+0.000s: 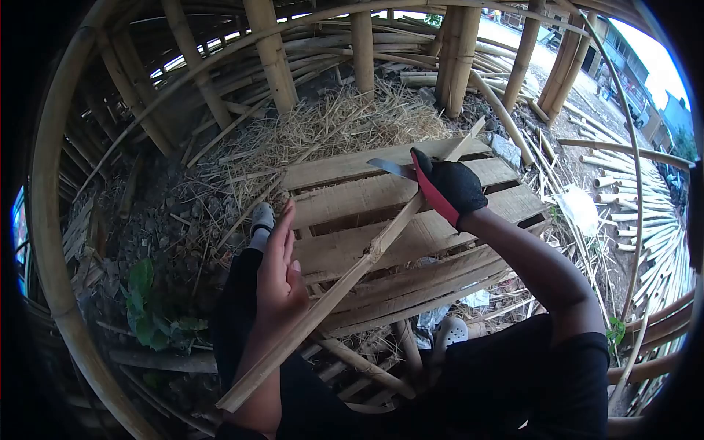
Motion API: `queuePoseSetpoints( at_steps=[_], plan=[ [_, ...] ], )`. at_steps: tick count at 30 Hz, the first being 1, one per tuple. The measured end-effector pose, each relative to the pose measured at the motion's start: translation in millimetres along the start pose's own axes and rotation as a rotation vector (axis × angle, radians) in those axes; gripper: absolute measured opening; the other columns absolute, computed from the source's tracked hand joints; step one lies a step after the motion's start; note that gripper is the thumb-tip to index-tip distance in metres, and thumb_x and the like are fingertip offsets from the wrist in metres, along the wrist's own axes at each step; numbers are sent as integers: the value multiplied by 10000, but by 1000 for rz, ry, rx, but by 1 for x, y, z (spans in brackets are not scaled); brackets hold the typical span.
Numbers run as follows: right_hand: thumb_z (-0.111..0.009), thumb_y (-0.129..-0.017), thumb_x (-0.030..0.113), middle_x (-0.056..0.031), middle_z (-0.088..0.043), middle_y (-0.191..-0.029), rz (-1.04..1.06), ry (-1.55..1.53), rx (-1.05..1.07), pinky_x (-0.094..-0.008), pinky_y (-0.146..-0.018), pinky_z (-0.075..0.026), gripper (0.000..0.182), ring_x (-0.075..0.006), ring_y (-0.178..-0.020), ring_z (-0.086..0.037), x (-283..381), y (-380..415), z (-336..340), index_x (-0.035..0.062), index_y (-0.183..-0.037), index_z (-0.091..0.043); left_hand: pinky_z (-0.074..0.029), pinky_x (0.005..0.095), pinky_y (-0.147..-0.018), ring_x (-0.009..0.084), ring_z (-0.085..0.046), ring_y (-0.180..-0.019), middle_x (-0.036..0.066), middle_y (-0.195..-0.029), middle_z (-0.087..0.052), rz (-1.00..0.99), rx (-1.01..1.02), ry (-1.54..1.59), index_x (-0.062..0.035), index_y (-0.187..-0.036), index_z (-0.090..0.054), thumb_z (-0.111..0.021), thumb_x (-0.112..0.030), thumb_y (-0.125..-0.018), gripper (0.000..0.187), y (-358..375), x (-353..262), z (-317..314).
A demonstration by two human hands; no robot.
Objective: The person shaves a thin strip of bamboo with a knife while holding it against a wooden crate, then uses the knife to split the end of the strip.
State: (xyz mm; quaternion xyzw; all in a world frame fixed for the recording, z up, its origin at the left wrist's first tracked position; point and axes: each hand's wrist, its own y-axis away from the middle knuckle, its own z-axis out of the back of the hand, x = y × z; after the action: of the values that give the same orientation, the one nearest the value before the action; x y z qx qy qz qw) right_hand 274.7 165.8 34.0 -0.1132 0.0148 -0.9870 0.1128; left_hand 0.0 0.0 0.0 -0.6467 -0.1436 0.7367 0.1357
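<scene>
A split bamboo strip (334, 297) slants across the view, from over my left forearm to beyond my right hand, with a node partway along. My right hand (451, 187), in a black and red glove, is closed on a knife (392, 169); its blade points left above the wooden slats. The strip passes at the gloved hand, and whether those fingers also touch it is hidden. My bare left hand (279, 271) is held up on edge, fingers stretched out, to the left of the strip. Beneath both lies a slatted wooden pallet table (345, 202).
Bamboo shavings (352, 125) are heaped behind the table. Upright bamboo posts (270, 59) stand beyond, and a curved bamboo pole (51, 183) frames the left. Many cut bamboo poles (638, 220) lie at the right. My shoes (453, 331) flank the table, near a leafy plant (147, 301).
</scene>
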Motion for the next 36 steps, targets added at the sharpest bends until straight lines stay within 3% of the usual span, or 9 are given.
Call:
queuePoseSetpoints(
  at_steps=[2, 6, 8, 9, 12, 19, 29, 34, 36],
  plan=[
    [-228, -1014, 592, -117, -702, -733, -78, -142, -4, -438, -804, -520, 691, -344, -778, -693, 9, 8, 9, 128, -952, -737, -430, 454, -1082, 340, -444, -1361, 215, -1486, -404, -124, 40, -3, -38, -1485, -305, -513, -229, -1010, 552, 1, 1, -6],
    [-229, -1020, 576, -103, -692, -703, -47, -150, -37, -436, -775, -525, 694, -336, -762, -693, 18, 6, -1, 132, -871, -741, -493, 455, -1011, 319, -510, -1287, 245, -1391, -467, 288, 235, 529, -4, -1438, -353, -420, -288, -1046, 488, 6, -18, -13],
    [-236, -1020, 578, -92, -688, -690, -33, -132, 2, -441, -763, -529, 674, -333, -757, -693, 22, 8, -2, 144, -896, -736, -599, 378, -770, 275, -644, -1038, 225, -1173, -575, 753, 373, 781, 40, -1399, -372, -315, -357, -1067, 521, 9, -21, -20],
    [-236, -1020, 578, -92, -688, -690, -32, -126, 4, -441, -763, -529, 674, -333, -757, -693, 24, 11, -3, 144, -896, -736, -599, 378, -770, 275, -644, -1038, 225, -1173, -575, 751, 371, 787, 40, -1399, -372, -315, -357, -1067, 521, 11, -21, -23],
    [-250, -1013, 597, -92, -689, -697, 48, -140, 26, -444, -764, -527, 671, -326, -751, -696, 28, 21, -6, 160, -880, -741, -398, 188, -316, 109, -503, -496, 56, -754, -508, 903, 511, 993, 79, -1313, -407, -229, -382, -1071, 551, 16, -19, -29],
    [-244, -993, 648, -92, -694, -706, 16, -28, 99, -437, -753, -528, 707, -320, -741, -700, 29, 16, -4, 162, -904, -750, -323, 177, -315, 53, -356, -400, -36, -608, -374, 1057, 341, 1048, -67, -1010, -441, -265, -345, -1066, 334, 20, -21, -31],
    [-226, -1023, 539, -165, -720, -879, -24, 100, 71, -465, -852, -508, 674, -366, -871, -687, 16, 33, -4, 127, -913, -748, -253, 155, -306, 16, -287, -349, -68, -543, -352, 1088, 349, 1007, -103, -976, -436, -312, -398, -1065, 332, 19, -20, -28],
    [-216, -1038, 490, -152, -712, -796, 228, 182, 5, -486, -713, -536, 653, -364, -760, -691, 40, 60, -4, 105, -881, -720, -224, 160, -310, 14, -258, -350, -80, -527, -316, 1079, 333, 913, -113, -973, -436, -326, -436, -1063, 353, 18, -22, -34],
    [-227, -1041, 471, -148, -711, -787, 148, 217, -17, -479, -691, -537, 622, -362, -742, -690, 29, 39, -10, 107, -909, -715, -223, 162, -311, 15, -249, -352, -82, -527, -311, 1083, 331, 901, -116, -973, -436, -329, -439, -1061, 352, 17, -23, -38]
  ],
)
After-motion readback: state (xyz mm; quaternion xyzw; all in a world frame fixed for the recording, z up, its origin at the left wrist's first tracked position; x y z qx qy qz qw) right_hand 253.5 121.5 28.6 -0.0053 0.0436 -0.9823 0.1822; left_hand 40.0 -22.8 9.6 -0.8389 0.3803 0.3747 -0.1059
